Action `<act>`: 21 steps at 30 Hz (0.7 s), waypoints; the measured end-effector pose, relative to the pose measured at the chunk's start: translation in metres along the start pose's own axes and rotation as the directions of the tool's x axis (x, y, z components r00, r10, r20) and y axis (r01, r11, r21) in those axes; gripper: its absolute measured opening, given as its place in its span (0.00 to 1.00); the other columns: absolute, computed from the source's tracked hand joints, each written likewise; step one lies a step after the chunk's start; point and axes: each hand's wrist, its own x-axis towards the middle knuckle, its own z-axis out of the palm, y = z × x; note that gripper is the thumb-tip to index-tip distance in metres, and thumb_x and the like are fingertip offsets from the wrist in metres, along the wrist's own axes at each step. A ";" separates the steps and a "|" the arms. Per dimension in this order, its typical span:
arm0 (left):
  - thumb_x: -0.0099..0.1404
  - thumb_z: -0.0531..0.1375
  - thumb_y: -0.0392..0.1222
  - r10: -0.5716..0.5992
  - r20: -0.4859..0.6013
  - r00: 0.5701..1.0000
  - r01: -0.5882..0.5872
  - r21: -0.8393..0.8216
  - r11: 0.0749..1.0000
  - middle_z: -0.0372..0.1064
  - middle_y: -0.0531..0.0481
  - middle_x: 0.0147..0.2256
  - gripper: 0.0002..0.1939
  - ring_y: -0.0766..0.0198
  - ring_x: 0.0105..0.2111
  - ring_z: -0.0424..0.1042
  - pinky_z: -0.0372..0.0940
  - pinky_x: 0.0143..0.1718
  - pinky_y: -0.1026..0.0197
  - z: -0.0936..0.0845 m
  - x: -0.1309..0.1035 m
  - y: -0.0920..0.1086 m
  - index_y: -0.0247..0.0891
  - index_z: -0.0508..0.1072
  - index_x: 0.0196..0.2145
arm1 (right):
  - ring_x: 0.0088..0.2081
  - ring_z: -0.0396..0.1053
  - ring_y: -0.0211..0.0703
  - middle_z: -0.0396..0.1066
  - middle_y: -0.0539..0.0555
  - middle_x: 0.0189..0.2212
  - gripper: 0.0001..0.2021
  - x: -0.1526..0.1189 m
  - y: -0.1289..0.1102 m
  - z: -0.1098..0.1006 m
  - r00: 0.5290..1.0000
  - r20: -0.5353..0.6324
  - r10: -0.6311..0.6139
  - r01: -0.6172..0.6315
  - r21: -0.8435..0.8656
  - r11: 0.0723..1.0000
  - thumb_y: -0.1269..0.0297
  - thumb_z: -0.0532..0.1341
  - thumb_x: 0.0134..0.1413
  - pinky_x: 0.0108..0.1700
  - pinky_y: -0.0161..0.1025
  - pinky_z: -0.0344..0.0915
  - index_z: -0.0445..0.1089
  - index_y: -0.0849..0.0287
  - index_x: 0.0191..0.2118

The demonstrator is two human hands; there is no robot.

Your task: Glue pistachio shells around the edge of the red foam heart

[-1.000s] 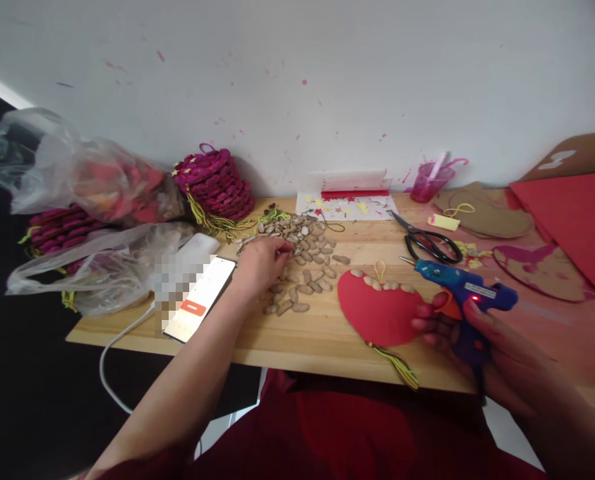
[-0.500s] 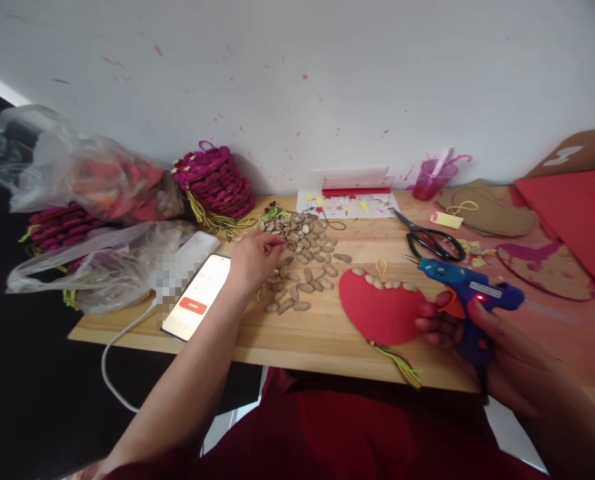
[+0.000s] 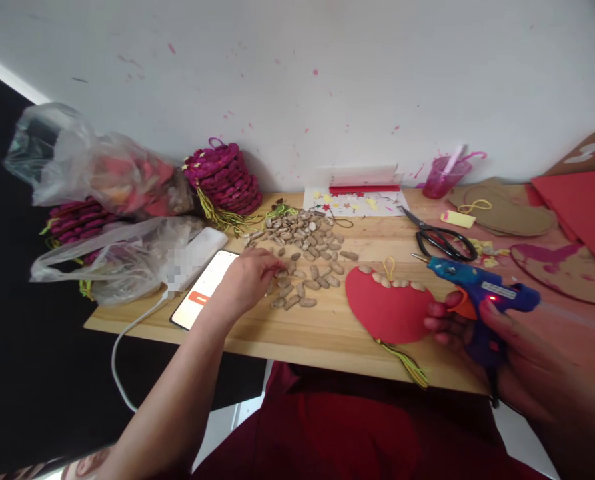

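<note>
A blue glue gun (image 3: 487, 293) with an orange trigger and a red light is in my right hand (image 3: 507, 340), its nozzle pointing left. Under its fingers lies the edge of a red paper shape (image 3: 390, 313), which has a row of peanut shells along its top, a yellow loop and a yellow-green tassel. My left hand (image 3: 250, 277) is at the left side of the scattered peanut shells (image 3: 312, 283), fingers bent together; whatever is between the fingertips is too small to make out. A lit phone (image 3: 204, 290) lies partly behind my left wrist.
Black scissors (image 3: 444, 241) lie behind the glue gun. A pink cup (image 3: 440, 179) stands by the wall, near cardboard shapes (image 3: 507, 207) and red sheets. Plastic bags (image 3: 122, 247), a white power bank and purple woven pieces (image 3: 227, 180) fill the left side.
The view has shifted, so most things appear slightly further right. My left hand has moved a little left and down relative to the shells. My right hand still holds the glue gun.
</note>
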 end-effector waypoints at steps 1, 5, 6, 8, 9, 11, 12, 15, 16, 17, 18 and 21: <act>0.67 0.57 0.33 0.011 -0.002 1.000 -0.011 0.002 1.000 0.78 0.46 0.39 0.13 0.56 0.42 0.75 0.68 0.47 0.56 0.001 0.000 0.000 0.39 0.82 0.40 | 0.34 0.82 0.54 0.82 0.62 0.35 0.20 0.000 0.000 0.000 1.000 0.000 -0.005 0.005 0.000 1.000 0.54 0.79 0.32 0.34 0.39 0.80 0.81 0.57 0.34; 0.66 0.58 0.33 0.007 -0.019 1.000 -0.007 0.002 1.000 0.77 0.45 0.38 0.12 0.57 0.40 0.74 0.68 0.46 0.56 0.005 0.004 -0.002 0.38 0.82 0.40 | 0.33 0.82 0.53 0.82 0.61 0.34 0.20 -0.001 0.000 0.001 1.000 0.000 -0.012 0.012 -0.007 1.000 0.54 0.79 0.31 0.34 0.38 0.80 0.81 0.57 0.33; 0.65 0.59 0.32 0.001 -0.024 1.000 -0.001 -0.004 1.000 0.77 0.45 0.38 0.11 0.57 0.40 0.74 0.68 0.45 0.57 0.006 0.005 -0.002 0.38 0.82 0.39 | 0.33 0.82 0.53 0.82 0.60 0.34 0.20 -0.002 0.000 0.001 1.000 0.001 -0.012 0.012 -0.009 1.000 0.54 0.79 0.30 0.35 0.38 0.80 0.81 0.56 0.33; 0.63 0.61 0.32 -0.009 -0.026 1.000 0.009 -0.018 1.000 0.76 0.47 0.37 0.09 0.58 0.39 0.74 0.68 0.44 0.57 0.009 0.008 -0.003 0.38 0.81 0.37 | 0.33 0.82 0.53 0.82 0.60 0.34 0.20 -0.003 0.000 0.001 1.000 0.008 -0.016 0.016 -0.011 1.000 0.54 0.79 0.31 0.35 0.39 0.80 0.80 0.56 0.33; 0.62 0.61 0.32 -0.012 -0.026 1.000 0.011 -0.024 1.000 0.76 0.47 0.36 0.08 0.58 0.39 0.74 0.68 0.44 0.58 0.010 0.009 -0.003 0.38 0.81 0.35 | 0.33 0.82 0.53 0.82 0.60 0.34 0.19 -0.003 0.000 0.001 1.000 0.013 -0.018 0.018 -0.012 1.000 0.54 0.79 0.32 0.35 0.39 0.80 0.80 0.56 0.33; 0.62 0.61 0.32 -0.023 -0.041 0.999 0.022 -0.025 0.999 0.76 0.47 0.35 0.07 0.58 0.39 0.74 0.68 0.43 0.57 0.011 0.011 -0.003 0.39 0.80 0.33 | 0.32 0.82 0.53 0.82 0.59 0.34 0.19 -0.003 0.000 0.002 1.000 0.014 -0.019 0.019 -0.009 1.000 0.54 0.79 0.32 0.35 0.39 0.80 0.80 0.56 0.33; 0.62 0.61 0.33 -0.040 -0.060 0.997 0.038 -0.028 0.999 0.77 0.48 0.35 0.07 0.57 0.39 0.74 0.67 0.43 0.57 0.011 0.012 -0.003 0.39 0.79 0.33 | 0.32 0.82 0.53 0.82 0.59 0.34 0.19 -0.003 0.000 0.002 1.000 0.013 -0.020 0.021 -0.008 1.000 0.54 0.79 0.32 0.34 0.39 0.80 0.80 0.56 0.33; 0.63 0.61 0.36 -0.162 -0.141 0.977 0.148 -0.102 0.984 0.79 0.49 0.35 0.08 0.58 0.36 0.74 0.68 0.42 0.57 0.005 0.011 -0.001 0.41 0.80 0.38 | 0.33 0.81 0.53 0.82 0.59 0.33 0.20 -0.002 0.000 0.002 1.000 0.005 -0.024 0.024 -0.011 1.000 0.54 0.79 0.31 0.34 0.38 0.80 0.80 0.56 0.34; 0.63 0.62 0.38 -0.211 -0.154 0.965 0.190 -0.142 0.972 0.79 0.50 0.34 0.09 0.59 0.35 0.74 0.68 0.40 0.58 0.002 0.011 0.000 0.41 0.80 0.40 | 0.34 0.81 0.54 0.82 0.59 0.34 0.20 -0.002 0.000 0.003 1.000 0.000 -0.025 0.025 -0.013 1.000 0.55 0.79 0.31 0.34 0.38 0.80 0.80 0.56 0.34; 0.63 0.62 0.39 -0.252 -0.151 0.956 0.225 -0.178 0.958 0.79 0.50 0.33 0.09 0.60 0.33 0.74 0.68 0.38 0.59 -0.001 0.010 0.001 0.41 0.80 0.40 | 0.35 0.81 0.54 0.82 0.60 0.34 0.20 -0.002 0.000 0.003 1.000 0.000 -0.023 0.023 -0.014 1.000 0.55 0.79 0.31 0.34 0.38 0.80 0.80 0.56 0.34; 0.63 0.62 0.40 -0.280 -0.131 0.951 0.250 -0.206 0.946 0.79 0.51 0.33 0.09 0.61 0.31 0.74 0.68 0.36 0.60 -0.003 0.009 0.002 0.41 0.80 0.40 | 0.35 0.81 0.54 0.82 0.60 0.34 0.21 -0.002 0.000 0.003 1.000 -0.001 -0.019 0.019 -0.014 1.000 0.55 0.79 0.31 0.35 0.38 0.80 0.80 0.56 0.34; 0.61 0.63 0.41 -0.290 -0.009 0.957 0.278 -0.251 0.927 0.79 0.51 0.31 0.08 0.62 0.28 0.74 0.66 0.32 0.61 -0.006 0.008 0.007 0.41 0.81 0.37 | 0.34 0.81 0.52 0.82 0.60 0.34 0.19 -0.002 0.000 0.004 1.000 0.004 -0.012 0.012 -0.012 1.000 0.55 0.79 0.33 0.35 0.38 0.80 0.80 0.56 0.34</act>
